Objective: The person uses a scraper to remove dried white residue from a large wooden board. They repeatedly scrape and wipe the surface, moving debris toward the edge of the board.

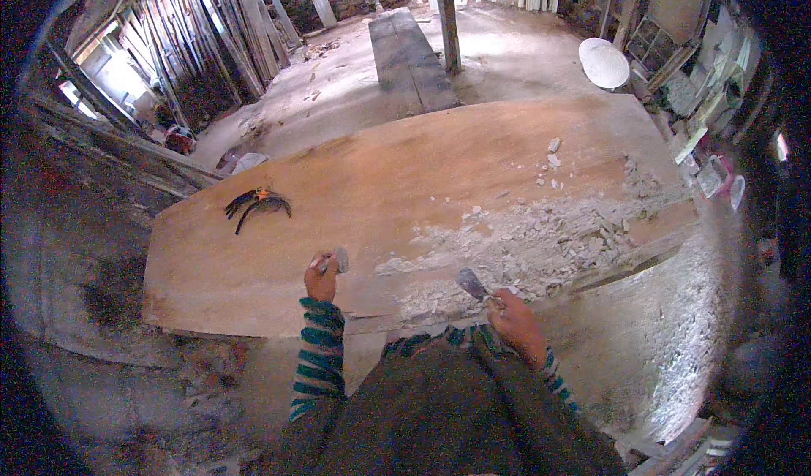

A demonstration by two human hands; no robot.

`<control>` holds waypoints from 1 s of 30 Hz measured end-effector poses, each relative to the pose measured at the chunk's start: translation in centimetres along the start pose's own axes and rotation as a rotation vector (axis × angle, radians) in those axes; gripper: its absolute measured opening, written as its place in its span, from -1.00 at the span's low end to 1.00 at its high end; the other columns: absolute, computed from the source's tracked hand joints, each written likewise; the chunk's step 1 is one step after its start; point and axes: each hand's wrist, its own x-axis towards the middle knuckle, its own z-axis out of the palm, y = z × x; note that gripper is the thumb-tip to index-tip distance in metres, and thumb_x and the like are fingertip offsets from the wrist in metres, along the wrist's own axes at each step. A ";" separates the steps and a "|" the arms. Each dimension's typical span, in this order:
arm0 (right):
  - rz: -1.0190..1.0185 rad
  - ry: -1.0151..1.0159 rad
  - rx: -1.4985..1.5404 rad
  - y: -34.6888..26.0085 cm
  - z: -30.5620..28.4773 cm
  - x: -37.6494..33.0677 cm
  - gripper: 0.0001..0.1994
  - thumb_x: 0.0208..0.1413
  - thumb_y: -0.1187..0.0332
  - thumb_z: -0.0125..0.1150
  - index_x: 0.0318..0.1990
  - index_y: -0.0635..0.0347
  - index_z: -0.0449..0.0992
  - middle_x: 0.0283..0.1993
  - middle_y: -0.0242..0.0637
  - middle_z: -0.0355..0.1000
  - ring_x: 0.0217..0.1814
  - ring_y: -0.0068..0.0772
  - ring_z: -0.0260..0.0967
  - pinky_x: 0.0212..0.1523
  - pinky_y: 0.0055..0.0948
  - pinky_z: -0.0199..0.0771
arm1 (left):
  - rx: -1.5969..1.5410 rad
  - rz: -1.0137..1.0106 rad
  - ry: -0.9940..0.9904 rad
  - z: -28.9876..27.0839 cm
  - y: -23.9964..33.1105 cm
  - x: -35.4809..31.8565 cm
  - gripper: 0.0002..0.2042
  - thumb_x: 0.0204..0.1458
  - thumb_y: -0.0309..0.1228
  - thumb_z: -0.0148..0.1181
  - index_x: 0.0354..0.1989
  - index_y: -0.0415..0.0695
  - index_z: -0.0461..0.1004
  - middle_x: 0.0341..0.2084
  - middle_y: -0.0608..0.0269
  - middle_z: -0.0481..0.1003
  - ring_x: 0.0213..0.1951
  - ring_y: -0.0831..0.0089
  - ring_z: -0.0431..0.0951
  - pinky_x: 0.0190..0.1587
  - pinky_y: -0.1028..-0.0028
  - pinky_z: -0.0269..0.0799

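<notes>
My right hand (515,322) is closed round the handle of a putty knife (473,284), whose dark flat blade points up and left over the near part of a wide wooden board (355,172). Left of it, my left hand (321,276) is closed on a small flat grey piece (341,259), held just above the bare wood; its exact kind is too small to make out. White crumbly flakes and powder (541,239) lie spread across the right half of the board, reaching its near edge. Between my two hands the flakes thin out.
Black curved straps with an orange part (262,195) lie at the board's left. Beyond it stand a long dark bench (405,54) and a wooden post (446,24). A round white woven hat or basket (604,62) is at the far right. Planks (211,37) lean far left.
</notes>
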 end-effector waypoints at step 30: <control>0.682 0.704 -0.390 -12.0 24.3 3.1 -0.77 0.06 0.26 -0.03 -0.28 0.22 0.45 -0.31 0.03 0.42 -0.33 0.13 0.36 -0.29 -0.04 0.37 | 0.210 0.498 -0.670 -13.0 -2.7 3.5 -0.76 -0.07 -0.28 0.16 -0.31 -0.18 0.47 -0.21 -0.12 0.44 -0.07 0.02 0.40 -0.01 0.19 0.29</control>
